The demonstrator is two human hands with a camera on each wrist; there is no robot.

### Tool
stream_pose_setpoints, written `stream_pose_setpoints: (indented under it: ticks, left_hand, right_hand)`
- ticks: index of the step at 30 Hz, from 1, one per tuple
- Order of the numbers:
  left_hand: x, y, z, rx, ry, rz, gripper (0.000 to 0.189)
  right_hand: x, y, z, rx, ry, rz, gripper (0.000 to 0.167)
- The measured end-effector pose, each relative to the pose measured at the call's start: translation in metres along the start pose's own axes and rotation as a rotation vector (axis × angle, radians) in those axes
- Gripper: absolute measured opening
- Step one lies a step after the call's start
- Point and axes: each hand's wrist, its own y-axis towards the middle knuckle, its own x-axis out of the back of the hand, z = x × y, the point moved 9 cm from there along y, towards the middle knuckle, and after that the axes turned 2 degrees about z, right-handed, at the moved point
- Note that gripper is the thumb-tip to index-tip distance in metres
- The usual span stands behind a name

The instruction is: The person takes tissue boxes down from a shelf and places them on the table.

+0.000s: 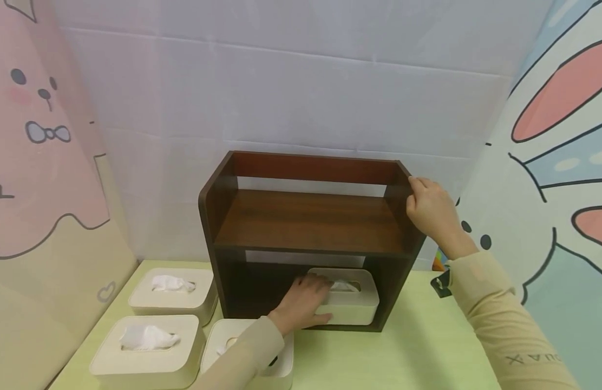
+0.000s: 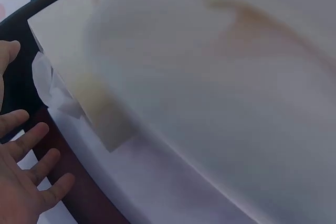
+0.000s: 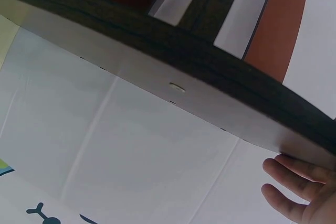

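A dark brown two-tier shelf (image 1: 311, 222) stands on the table against the backdrop. On its lower tier, at the right, sits a cream tissue box (image 1: 352, 311) with a white tissue showing in its oval slot. My left hand (image 1: 303, 303) reaches to the left side of that box; in the left wrist view its fingers (image 2: 37, 140) are spread. With my right hand (image 1: 433, 208), I hold the upper edge of the shelf's right side panel. Fingers (image 3: 294, 177) of that hand lie along the panel's outer face in the right wrist view.
Left of the shelf are a tissue box (image 1: 171, 292) at the back and another box (image 1: 145, 352) in front. A third box (image 1: 233, 330) lies partly behind my left sleeve. The light green table (image 1: 427, 336) extends to the right. Cartoon-printed sheets hang at both sides.
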Motion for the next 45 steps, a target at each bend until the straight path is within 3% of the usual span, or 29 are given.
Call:
stream_pose_setpoints:
  ticks: [9, 23, 45]
  left_hand:
    - [-0.019, 0.020, 0.018, 0.082, 0.015, 0.080, 0.082]
    - [-0.047, 0.025, 0.030, 0.174, -0.106, 0.233, 0.098]
    - [-0.057, 0.030, 0.022, 0.129, -0.132, 0.234, 0.094]
  right_hand:
    - [-0.002, -0.001, 0.000, -0.004, 0.010, 0.002, 0.042]
    - [-0.006, -0.001, 0.005, 0.004, 0.018, 0.009, 0.042]
    - [-0.003, 0.000, -0.001, -0.002, 0.008, -0.001, 0.042]
